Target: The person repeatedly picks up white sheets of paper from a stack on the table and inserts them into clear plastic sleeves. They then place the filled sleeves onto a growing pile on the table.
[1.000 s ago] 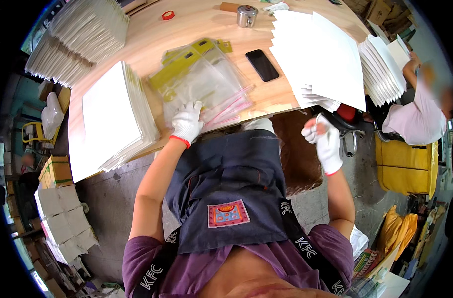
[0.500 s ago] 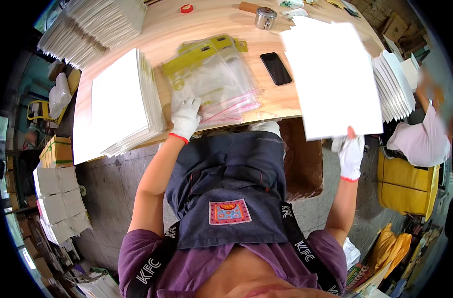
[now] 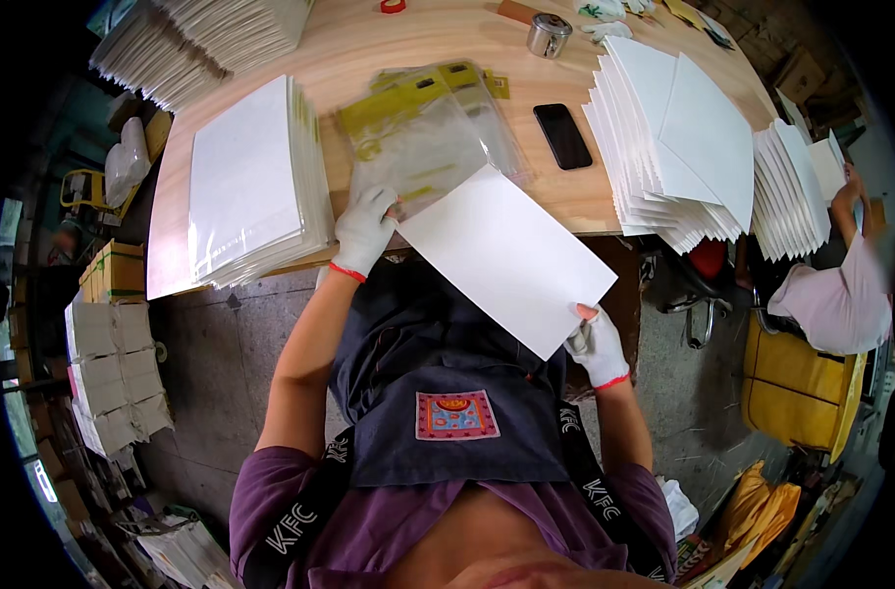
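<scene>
My right hand (image 3: 600,344), in a white glove with a red cuff, grips the near right corner of a white card sheet (image 3: 508,260), its thumb on top. The sheet lies tilted over the table's front edge, its far part over a pile of clear plastic bags (image 3: 423,147) with yellow-green headers. My left hand (image 3: 365,236), gloved the same way, is closed at the near left edge of the top bag, beside the sheet's left corner. What its fingertips pinch is partly hidden. Right of the bags stands a fanned stack of white sheets (image 3: 654,147).
A stack of filled clear bags (image 3: 246,177) lies at the left. Beyond the bags are a phone (image 3: 562,136), a metal cup (image 3: 548,36) and a red tape roll (image 3: 393,6). Another person's arm (image 3: 845,211) reaches in at the right, near more white sheets (image 3: 789,187).
My right hand has brought the white sheet left and nearer, from over the right stack to the bags, uncovering that stack. My left hand stays at the bag's edge.
</scene>
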### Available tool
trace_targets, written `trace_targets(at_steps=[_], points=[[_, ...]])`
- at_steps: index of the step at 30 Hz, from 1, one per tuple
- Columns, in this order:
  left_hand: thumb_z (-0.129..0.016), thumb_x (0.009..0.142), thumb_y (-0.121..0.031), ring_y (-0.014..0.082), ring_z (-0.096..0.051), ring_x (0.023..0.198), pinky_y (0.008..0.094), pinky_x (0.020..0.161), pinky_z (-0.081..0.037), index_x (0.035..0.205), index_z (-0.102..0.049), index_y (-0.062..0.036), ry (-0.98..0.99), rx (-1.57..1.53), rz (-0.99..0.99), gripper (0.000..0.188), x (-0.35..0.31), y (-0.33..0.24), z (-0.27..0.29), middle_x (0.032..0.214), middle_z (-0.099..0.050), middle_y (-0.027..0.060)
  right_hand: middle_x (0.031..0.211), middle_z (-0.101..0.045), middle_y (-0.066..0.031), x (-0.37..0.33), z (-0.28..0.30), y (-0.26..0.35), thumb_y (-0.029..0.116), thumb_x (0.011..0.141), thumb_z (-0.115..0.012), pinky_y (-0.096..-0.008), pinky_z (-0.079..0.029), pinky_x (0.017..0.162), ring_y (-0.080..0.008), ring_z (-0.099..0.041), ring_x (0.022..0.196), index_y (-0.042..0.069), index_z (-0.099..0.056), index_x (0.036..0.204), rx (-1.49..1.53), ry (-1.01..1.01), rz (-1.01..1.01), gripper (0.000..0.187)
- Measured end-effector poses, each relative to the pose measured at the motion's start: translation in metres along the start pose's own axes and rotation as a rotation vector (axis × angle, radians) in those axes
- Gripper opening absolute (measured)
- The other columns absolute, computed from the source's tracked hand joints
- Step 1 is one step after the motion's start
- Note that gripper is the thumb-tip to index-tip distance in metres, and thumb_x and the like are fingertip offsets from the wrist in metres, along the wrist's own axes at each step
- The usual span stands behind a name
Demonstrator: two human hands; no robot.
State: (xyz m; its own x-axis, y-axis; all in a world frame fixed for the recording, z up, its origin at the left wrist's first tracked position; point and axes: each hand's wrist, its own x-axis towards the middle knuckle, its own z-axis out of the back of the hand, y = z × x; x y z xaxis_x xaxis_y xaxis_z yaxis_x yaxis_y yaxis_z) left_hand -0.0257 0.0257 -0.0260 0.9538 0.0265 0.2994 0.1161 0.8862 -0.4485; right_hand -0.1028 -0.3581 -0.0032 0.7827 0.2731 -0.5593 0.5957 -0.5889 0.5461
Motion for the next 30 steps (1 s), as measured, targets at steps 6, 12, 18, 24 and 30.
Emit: trace_targets(at_steps=[6,12,18,24,30], points=[[-0.046,0.074,0.007,0.0235,-0.054,0.066,0.0296,0.062,-0.044,0.101,-0.061,-0.0124,0.155,-0.344,0.027,0.037,0.018,0.001,0.019,0.089,-0.058,0.0062,0.105,-0.062,-0.0111,0.009,0.013,-0.021,0.011,0.088,-0.054,-0.0289,-0.056,0.073,-0.0200,-0.063,0.094,0.001,-0.053,0.116,0.162,0.125,-0.004,0.030],[-0.046,0.070,0.009,0.0231,-0.054,0.068,0.0331,0.062,-0.046,0.111,-0.060,-0.0158,-0.007,-0.133,-0.007,0.050,0.000,-0.011,0.019,0.090,-0.056,0.0076,0.102,-0.062,-0.0084,0.014,-0.008,-0.034,0.009,0.091,-0.050,-0.0255,-0.057,0.063,-0.0148,-0.065,0.081,0.004,-0.050,0.117,0.082,0.099,0.053,0.026],[-0.048,0.069,0.012,0.0192,-0.059,0.078,0.0276,0.066,-0.048,0.130,-0.047,-0.0114,-0.236,-0.281,0.020,0.065,-0.030,-0.012,-0.014,0.096,-0.058,0.0073,0.096,-0.061,-0.0037,0.000,-0.034,-0.042,0.015,0.092,-0.052,-0.0202,-0.051,0.051,-0.0103,-0.063,0.073,0.006,-0.049,0.115,0.030,0.082,0.027,0.025],[-0.060,0.081,0.001,0.0204,-0.056,0.103,0.0311,0.084,-0.050,0.139,-0.034,-0.0087,-0.644,-1.487,0.303,0.065,-0.017,-0.065,-0.073,0.116,-0.058,0.0090,0.083,-0.062,-0.0099,-0.021,-0.056,-0.043,0.018,0.091,-0.055,-0.0283,-0.046,0.045,-0.0177,-0.060,0.058,0.003,-0.052,0.110,-0.001,0.058,0.059,0.025],[-0.061,0.082,-0.002,0.0199,-0.057,0.103,0.0310,0.084,-0.050,0.136,-0.039,-0.0079,-0.083,-2.094,0.768,0.059,-0.036,-0.067,-0.118,0.115,-0.059,0.0086,0.089,-0.063,-0.0135,-0.028,-0.055,-0.035,0.023,0.094,-0.053,-0.0297,-0.052,0.051,-0.0210,-0.064,0.065,0.002,-0.048,0.115,-0.132,0.141,-0.031,0.030]])
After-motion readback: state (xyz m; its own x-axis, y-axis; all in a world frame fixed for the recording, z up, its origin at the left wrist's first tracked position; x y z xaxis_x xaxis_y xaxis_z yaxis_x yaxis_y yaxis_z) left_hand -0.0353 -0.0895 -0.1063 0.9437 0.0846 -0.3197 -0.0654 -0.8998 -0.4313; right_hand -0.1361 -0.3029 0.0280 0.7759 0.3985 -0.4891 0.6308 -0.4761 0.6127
